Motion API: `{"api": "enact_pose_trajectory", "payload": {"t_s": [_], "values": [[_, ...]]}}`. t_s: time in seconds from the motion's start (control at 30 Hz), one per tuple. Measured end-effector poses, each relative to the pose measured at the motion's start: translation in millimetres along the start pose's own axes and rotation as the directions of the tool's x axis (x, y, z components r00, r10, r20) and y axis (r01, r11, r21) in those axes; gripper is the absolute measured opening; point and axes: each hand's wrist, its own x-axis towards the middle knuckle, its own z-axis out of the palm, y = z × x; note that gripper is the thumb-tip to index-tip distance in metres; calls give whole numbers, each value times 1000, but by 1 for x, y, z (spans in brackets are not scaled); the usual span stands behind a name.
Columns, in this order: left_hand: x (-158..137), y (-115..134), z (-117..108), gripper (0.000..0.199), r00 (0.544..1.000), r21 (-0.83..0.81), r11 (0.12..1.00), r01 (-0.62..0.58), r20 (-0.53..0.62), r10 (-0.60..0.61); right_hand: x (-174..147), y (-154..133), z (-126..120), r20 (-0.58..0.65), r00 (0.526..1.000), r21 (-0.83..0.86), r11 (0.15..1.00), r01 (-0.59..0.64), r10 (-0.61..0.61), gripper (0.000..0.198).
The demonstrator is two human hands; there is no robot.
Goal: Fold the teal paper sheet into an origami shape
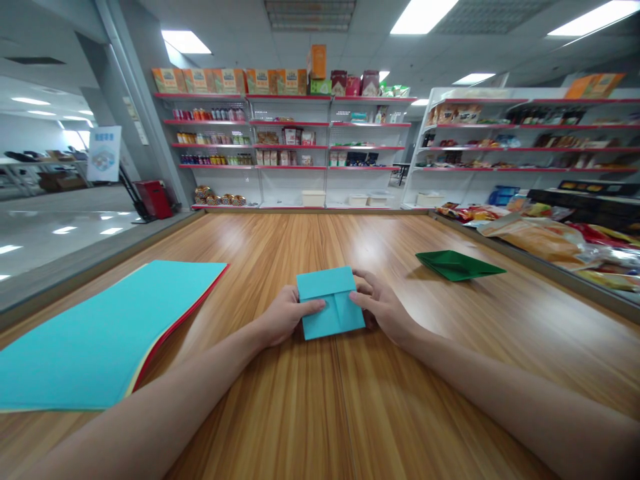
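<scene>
A folded light-blue paper (330, 317) is held up just above the table, in the middle of the head view. It is roughly square, with a flat band folded across its top and a vertical seam below. My left hand (284, 315) grips its left edge, thumb lying on the front. On the right edge, my right hand (383, 305) pinches it with the thumb in front and fingers behind. Both hands' fingers are partly hidden behind the paper. To the right, a folded dark-green paper shape (457, 265), pointed at both ends, rests on the table.
A stack of coloured paper sheets (115, 327), light blue on top with red and cream edges beneath, lies at left. The wood-grain table (300, 413) has a raised rim. Packaged snacks (545, 240) lie beyond its right edge. Stocked shelves (290, 143) stand behind.
</scene>
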Motion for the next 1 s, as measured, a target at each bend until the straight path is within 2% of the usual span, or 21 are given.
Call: {"api": "enact_pose_trajectory", "payload": {"t_s": [0.23, 0.4, 0.6, 0.7, 0.8, 1.0], "values": [[-1, 3, 1, 42, 999, 29, 999, 18, 29, -18, -2, 0, -1, 66, 998, -30, 1000, 7, -5, 76], [-2, 4, 3, 45, 998, -67, 997, 34, 56, -30, -2, 1, -2, 82, 996, -47, 998, 32, -28, 67], [0, 2, 4, 42, 995, 11, 999, 32, -97, -31, -3, 0, -1, 121, 992, -23, 999, 43, -40, 66], [0, 1, 4, 44, 997, 1, 1000, 27, -78, -27, -4, 0, -1, 129, 991, 26, 999, 30, -34, 64], [-1, 1, 4, 45, 998, -12, 999, 35, -53, -36, -5, 0, 0, 126, 991, 57, 998, 37, -44, 52], [-2, 2, 4, 44, 999, 21, 999, 45, -19, -44, -8, -2, 3, 203, 974, 57, 994, 94, -104, 37]]}}
